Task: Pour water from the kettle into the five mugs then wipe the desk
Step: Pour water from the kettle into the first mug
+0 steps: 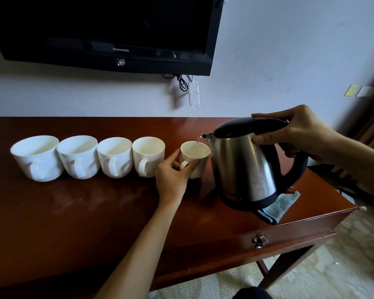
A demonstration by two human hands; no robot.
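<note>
You pour from the kettle into the rightmost mug.

Your right hand [298, 134] grips the black handle of the steel kettle [246, 167] at the right of the frame, thumb on its side, tilting the spout so a thin stream of water [198, 139] falls into the fifth mug [194, 157]. Your left hand [173, 175] at center frame clasps that mug by its handle side, steadying it on the dark wooden desk [73, 208]. The other four white mugs [78, 156] stand in a touching row running left across mid-frame. A blue-grey cloth [279, 209] lies on the desk under and behind the kettle, lower right.
</note>
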